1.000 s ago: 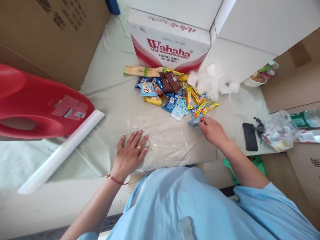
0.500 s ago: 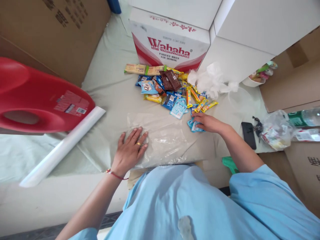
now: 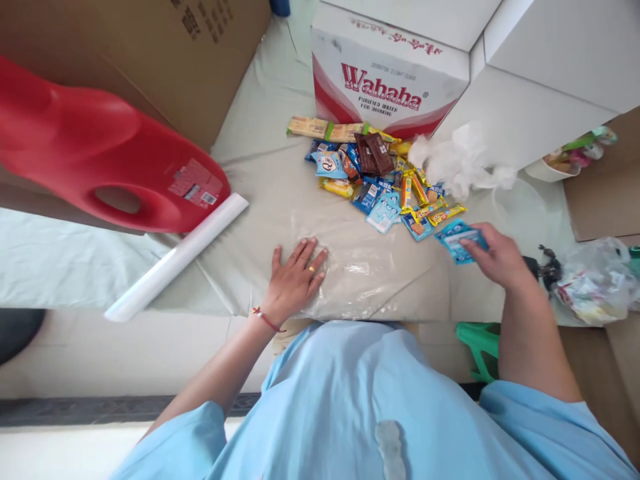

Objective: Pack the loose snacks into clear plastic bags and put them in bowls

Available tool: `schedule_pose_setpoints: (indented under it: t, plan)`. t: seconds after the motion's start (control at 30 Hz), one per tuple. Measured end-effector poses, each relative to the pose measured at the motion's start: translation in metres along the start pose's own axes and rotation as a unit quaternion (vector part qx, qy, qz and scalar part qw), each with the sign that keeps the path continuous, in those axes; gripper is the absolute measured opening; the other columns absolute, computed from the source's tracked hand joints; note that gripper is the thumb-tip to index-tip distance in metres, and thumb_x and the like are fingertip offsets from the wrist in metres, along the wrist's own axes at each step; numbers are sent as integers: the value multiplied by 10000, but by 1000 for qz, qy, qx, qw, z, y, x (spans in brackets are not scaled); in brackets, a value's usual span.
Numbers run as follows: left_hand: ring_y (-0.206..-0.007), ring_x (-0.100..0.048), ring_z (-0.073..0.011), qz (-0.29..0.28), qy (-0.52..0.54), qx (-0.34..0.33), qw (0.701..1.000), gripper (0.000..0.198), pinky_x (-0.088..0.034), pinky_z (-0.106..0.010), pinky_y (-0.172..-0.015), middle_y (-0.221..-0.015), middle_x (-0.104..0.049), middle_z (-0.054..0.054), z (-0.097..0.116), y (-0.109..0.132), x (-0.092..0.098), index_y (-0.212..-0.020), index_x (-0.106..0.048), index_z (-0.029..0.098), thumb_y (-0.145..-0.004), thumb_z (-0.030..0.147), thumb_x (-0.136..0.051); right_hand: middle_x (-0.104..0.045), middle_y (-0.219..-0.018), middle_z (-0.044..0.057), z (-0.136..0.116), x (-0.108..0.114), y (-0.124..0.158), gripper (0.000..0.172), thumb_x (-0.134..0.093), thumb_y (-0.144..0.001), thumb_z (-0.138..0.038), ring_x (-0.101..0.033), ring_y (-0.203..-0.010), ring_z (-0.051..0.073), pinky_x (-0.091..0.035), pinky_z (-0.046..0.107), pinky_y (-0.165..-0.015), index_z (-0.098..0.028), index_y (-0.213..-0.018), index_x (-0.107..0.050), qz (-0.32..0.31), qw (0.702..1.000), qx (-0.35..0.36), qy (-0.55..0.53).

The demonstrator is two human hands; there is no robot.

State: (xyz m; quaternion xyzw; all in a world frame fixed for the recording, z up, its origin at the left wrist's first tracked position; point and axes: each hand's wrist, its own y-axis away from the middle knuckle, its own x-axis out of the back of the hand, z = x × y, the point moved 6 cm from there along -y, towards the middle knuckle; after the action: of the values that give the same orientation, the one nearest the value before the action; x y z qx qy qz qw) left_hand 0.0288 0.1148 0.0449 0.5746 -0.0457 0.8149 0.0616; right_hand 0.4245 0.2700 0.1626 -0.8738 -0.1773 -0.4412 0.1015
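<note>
Light-blue snack packets (image 3: 453, 241) are just right of the snack pile (image 3: 385, 180), pinched between the thumb and fingers of the right hand (image 3: 503, 257); I cannot tell whether they touch the cloth-covered table (image 3: 260, 193). The left hand (image 3: 297, 277) lies flat, fingers spread and gripping nothing, on a clear plastic sheet (image 3: 363, 270) reaching the table's front edge, close to the blue shirt (image 3: 350, 387). The hands are well apart, with the sheet between. Behind the pile, the Wahaha carton (image 3: 390, 83) closes off the back; a crumpled white plastic bag (image 3: 467, 160) borders its right. Leftward, past a stretch of cloth, a white roll (image 3: 177, 257) slants beside a red plastic jug (image 3: 165, 180), its near end at the front edge.
</note>
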Motion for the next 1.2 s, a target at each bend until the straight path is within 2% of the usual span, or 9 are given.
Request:
schedule_pose_setpoints:
  t: [0.1, 0.23, 0.33, 0.4, 0.53, 0.7, 0.83, 0.97, 1.2]
  plan:
    - [-1611, -309, -322, -10, -1, -8, 1000, 541, -4, -717, -1271, -1739, -301, -123, 9, -10, -2, -1598, -468, 295, -1086, 438, -365, -708, -938, 19, -43, -8, -17, 376, -667, -974, -508, -658, -710, 203, -569, 334, -629, -278, -1264, -597, -4, 990, 6, -143]
    - [-1609, -312, -326, -16, 1, -25, 1000, 548, -6, -723, -1271, -1740, -297, -129, 18, -13, -4, -1609, -448, 289, -1092, 438, -348, -711, -1268, 98, -117, -104, -42, 427, -627, -981, -450, -693, -1089, 248, -566, 394, -961, -228, -1345, -608, -170, 960, 154, -163]
    - [-1596, -339, -333, -8, 6, -19, 1000, 587, 14, -725, -1273, -1739, -285, -151, 15, -7, -4, -1645, -380, 267, -1092, 461, -343, -708, -1293, 131, -113, -167, -51, 488, -599, -957, -432, -675, -1143, 260, -535, 412, -1020, -165, -1366, -606, -240, 949, 130, -159]
    - [-1581, -367, -340, -5, 10, -14, 1000, 623, 53, -732, -1268, -1727, -307, -167, 11, -1, -3, -1671, -315, 252, -1089, 472, -349, -740, -1171, 114, -88, -184, -49, 493, -598, -947, -472, -691, -1027, 244, -558, 393, -951, -141, -1311, -636, -256, 949, 68, -170]
    - [-1596, -335, -354, -17, 23, -30, 999, 681, 105, -736, -1262, -1704, -363, -157, 10, 1, -2, -1687, -262, 242, -1071, 499, -396, -757, -1078, 61, -61, -167, -39, 537, -622, -941, -512, -684, -876, 205, -570, 330, -798, -153, -1340, -653, -289, 939, 12, -187]
    - [-1609, -304, -357, -29, 27, -43, 998, 706, 79, -715, -1282, -1716, -338, -149, 13, -6, -1, -1686, -273, 237, -1052, 494, -445, -766, -1149, 70, -106, -138, -50, 460, -584, -995, -393, -702, -948, 218, -541, 342, -876, -194, -1405, -645, -291, 944, 130, -86]
    - [-1610, -304, -351, -21, 29, -43, 998, 703, 51, -713, -1288, -1715, -344, -142, 13, -6, 1, -1685, -274, 240, -1055, 508, -433, -736, -1255, 120, -151, -162, -53, 419, -558, -1013, -227, -655, -1156, 268, -478, 391, -1005, -209, -1426, -627, -274, 931, 236, 47]
    - [-1607, -313, -346, -14, 35, -41, 998, 689, 41, -710, -1291, -1707, -361, -139, 13, -5, 1, -1682, -286, 247, -1062, 515, -419, -726, -1177, 162, -162, -194, -38, 391, -598, -1012, -213, -607, -1156, 316, -453, 417, -969, -172, -1399, -633, -267, 907, 269, 183]
    - [-1608, -313, -340, -13, 26, -37, 999, 690, 42, -695, -1296, -1706, -365, -139, 14, -5, 2, -1682, -282, 237, -1065, 515, -413, -725, -1161, 140, -150, -195, -39, 435, -630, -1007, -249, -605, -1090, 288, -452, 395, -949, -163, -1432, -595, -310, 909, 246, 126]
